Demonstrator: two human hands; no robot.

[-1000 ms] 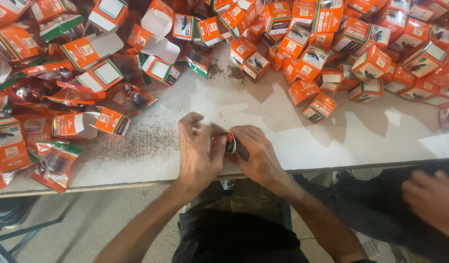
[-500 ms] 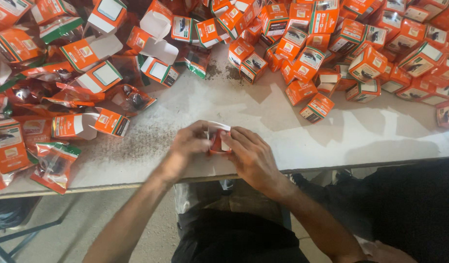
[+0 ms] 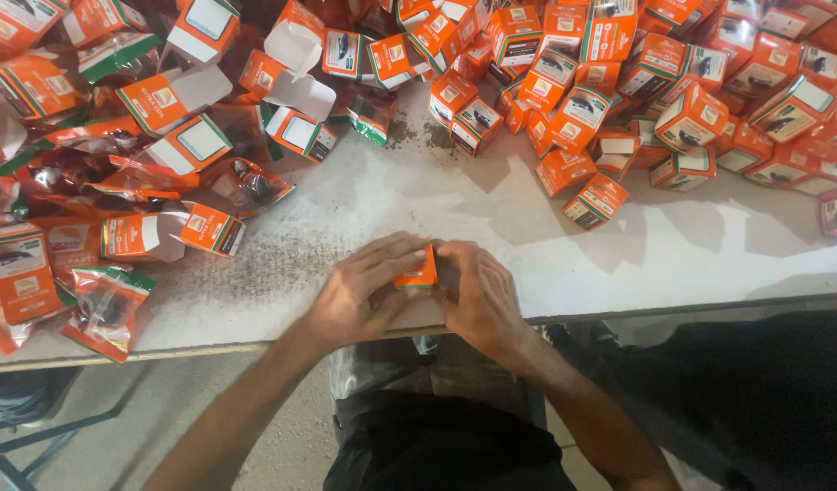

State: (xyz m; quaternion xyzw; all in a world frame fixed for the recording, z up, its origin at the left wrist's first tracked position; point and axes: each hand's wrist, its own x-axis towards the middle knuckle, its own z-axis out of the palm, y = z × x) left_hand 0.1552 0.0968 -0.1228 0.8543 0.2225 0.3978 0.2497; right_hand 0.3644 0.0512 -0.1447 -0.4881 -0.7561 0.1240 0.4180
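Note:
Both of my hands close around one small orange box at the near edge of the white table. My left hand covers its left side, fingers laid over the top. My right hand presses against its right side. Only the orange top and front of the box show between my fingers. Whatever is inside it is hidden.
A heap of closed orange boxes fills the far right of the table. At the left lie open empty boxes and orange plastic pouches. Another person's dark clothing sits at the lower right.
A dark part visible between my hands a second ago is gone from sight. My hands have drawn together around the orange box. Another person's hand at the lower right has left the view.

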